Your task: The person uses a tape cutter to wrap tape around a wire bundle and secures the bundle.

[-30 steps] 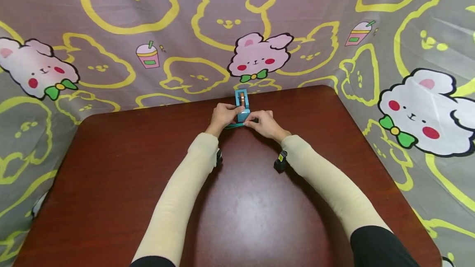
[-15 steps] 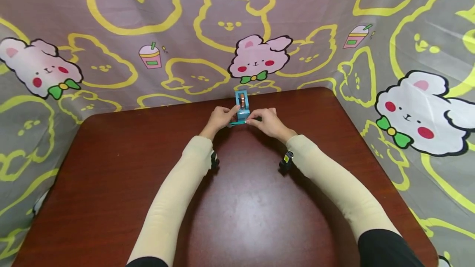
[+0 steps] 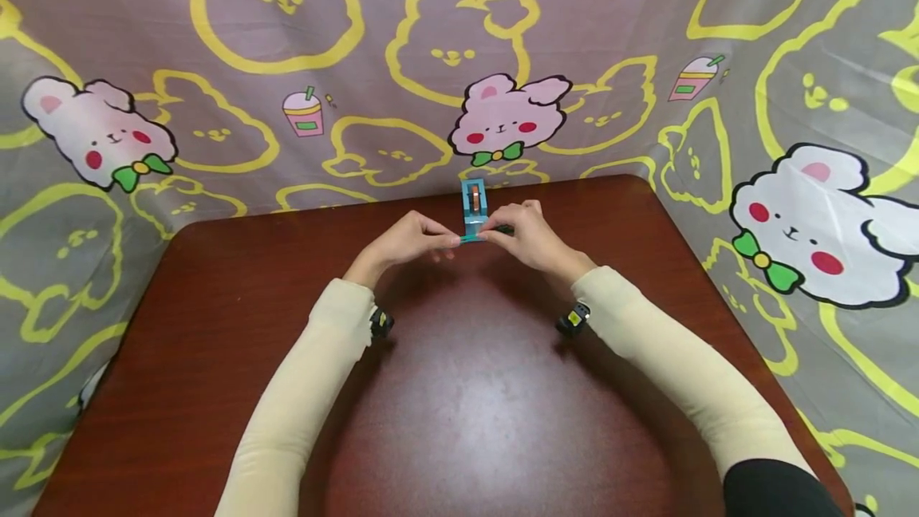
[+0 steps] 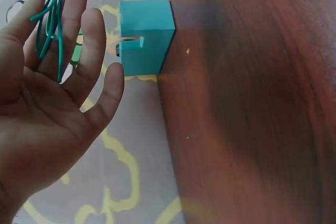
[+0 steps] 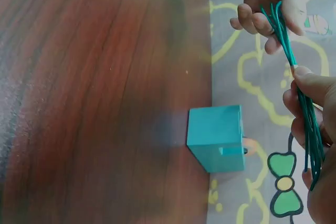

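A bundle of thin green strands (image 5: 311,129), perhaps cords or wires, is stretched between the hands. My right hand (image 3: 527,231) pinches it around the middle between thumb and fingers, and one end lies along the palm. My left hand (image 3: 412,242) is at the other end, where splayed strand tips (image 4: 51,22) lie in front of its fingers. The left fingers are spread and loosely bent, and the thumb does not visibly press the strands. Just behind the bundle stands a blue tape dispenser (image 3: 473,196) with a brownish tape roll inside.
The dark red-brown table (image 3: 237,317) has rounded far corners. A patterned cloth curtain (image 3: 402,14) with rabbit drawings surrounds it at the back and sides, close behind the tape dispenser.
My left hand has drawn away to the left from beside the tape dispenser. The right hand has shifted slightly right with the green bundle. The view has tilted a little.
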`<state>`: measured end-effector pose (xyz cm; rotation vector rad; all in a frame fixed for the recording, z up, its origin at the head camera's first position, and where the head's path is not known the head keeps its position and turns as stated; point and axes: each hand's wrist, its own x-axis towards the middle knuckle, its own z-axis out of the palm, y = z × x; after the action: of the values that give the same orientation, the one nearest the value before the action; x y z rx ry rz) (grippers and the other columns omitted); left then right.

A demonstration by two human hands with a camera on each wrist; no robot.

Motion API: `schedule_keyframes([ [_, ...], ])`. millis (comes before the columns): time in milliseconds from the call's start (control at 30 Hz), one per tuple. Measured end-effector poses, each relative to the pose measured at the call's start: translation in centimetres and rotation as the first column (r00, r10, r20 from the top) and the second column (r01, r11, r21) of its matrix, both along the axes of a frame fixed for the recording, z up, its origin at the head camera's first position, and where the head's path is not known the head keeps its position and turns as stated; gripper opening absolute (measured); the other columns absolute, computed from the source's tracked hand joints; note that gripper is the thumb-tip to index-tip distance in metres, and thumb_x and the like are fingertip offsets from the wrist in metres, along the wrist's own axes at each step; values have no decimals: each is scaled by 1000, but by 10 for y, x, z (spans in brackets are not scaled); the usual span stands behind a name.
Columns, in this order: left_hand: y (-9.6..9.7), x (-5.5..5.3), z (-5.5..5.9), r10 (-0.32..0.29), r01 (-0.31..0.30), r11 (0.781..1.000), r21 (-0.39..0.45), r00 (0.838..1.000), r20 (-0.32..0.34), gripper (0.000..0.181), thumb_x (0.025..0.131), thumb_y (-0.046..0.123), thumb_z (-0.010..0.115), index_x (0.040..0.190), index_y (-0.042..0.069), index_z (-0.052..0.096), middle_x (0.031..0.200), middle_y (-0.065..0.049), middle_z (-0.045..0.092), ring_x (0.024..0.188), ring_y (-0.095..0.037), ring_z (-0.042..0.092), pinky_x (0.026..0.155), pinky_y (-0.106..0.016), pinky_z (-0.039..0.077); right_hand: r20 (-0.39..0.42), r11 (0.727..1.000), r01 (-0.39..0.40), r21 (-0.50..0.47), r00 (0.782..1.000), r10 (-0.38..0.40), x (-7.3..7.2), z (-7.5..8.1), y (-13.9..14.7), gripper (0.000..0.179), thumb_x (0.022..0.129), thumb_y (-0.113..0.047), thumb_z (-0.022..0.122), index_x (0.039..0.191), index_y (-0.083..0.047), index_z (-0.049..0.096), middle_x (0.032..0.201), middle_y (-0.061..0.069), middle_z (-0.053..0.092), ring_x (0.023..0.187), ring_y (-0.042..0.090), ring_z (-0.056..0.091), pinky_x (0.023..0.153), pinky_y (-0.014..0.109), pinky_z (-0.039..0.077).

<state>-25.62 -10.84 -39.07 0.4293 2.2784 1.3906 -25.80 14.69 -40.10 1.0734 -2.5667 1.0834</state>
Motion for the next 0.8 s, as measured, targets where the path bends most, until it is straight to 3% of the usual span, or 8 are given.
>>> schedule_keyframes([
  [133, 1, 10, 3, -18, 18, 1000, -6, 999, -43, 24, 94, 22, 74, 106, 2, 79, 85, -16, 75, 89, -49, 64, 82, -58, 52, -28, 1000, -15, 4, 999, 15, 8, 3, 0, 8, 91, -18, 77, 97, -13, 80, 89, -6, 72, 91, 17, 61, 88, 49, 24],
  [300, 5, 19, 3, -10, 6, 999, -32, 994, -109, 16, 95, 16, 72, 99, 2, 79, 76, -17, 70, 83, -51, 62, 75, -56, 53, -77, 1000, -19, -5, 997, 19, 14, 1, -1, 7, 88, -15, 80, 95, -14, 79, 86, -6, 71, 88, 21, 60, 87, 50, 25],
  [467, 8, 24, 1, 25, -39, 997, -69, 980, -196, 19, 96, 16, 71, 100, -2, 78, 71, -12, 67, 71, -40, 62, 60, -36, 51, -107, 1000, -8, -27, 994, 5, 16, -1, -2, 8, 86, -15, 81, 94, -14, 80, 86, -6, 71, 86, 17, 59, 87, 49, 25],
  [567, 10, 26, 0, 44, -64, 995, -75, 970, -241, 21, 96, 16, 71, 101, -3, 78, 68, -9, 65, 59, -24, 58, 53, -27, 44, -140, 1000, 7, -25, 990, -11, 17, -2, -2, 10, 87, -18, 81, 96, -13, 79, 87, -5, 72, 87, 16, 60, 88, 50, 26],
  [700, 10, 28, -1, 57, -81, 994, -78, 959, -279, 22, 97, 18, 70, 101, -2, 78, 68, -10, 66, 55, -12, 51, 51, -26, 40, -249, 998, 63, -14, 966, -65, 21, -4, -1, 29, 85, -24, 83, 110, -11, 74, 98, 0, 71, 96, 19, 61, 95, 53, 26],
  [800, 8, 29, 0, 70, -96, 992, -80, 957, -282, 22, 97, 19, 70, 102, 0, 78, 73, -16, 68, 55, -13, 52, 51, -26, 41, -360, 995, 100, -29, 927, -104, 25, -5, -1, 42, 82, -25, 86, 118, -9, 70, 109, 5, 68, 106, 21, 59, 101, 57, 24],
])
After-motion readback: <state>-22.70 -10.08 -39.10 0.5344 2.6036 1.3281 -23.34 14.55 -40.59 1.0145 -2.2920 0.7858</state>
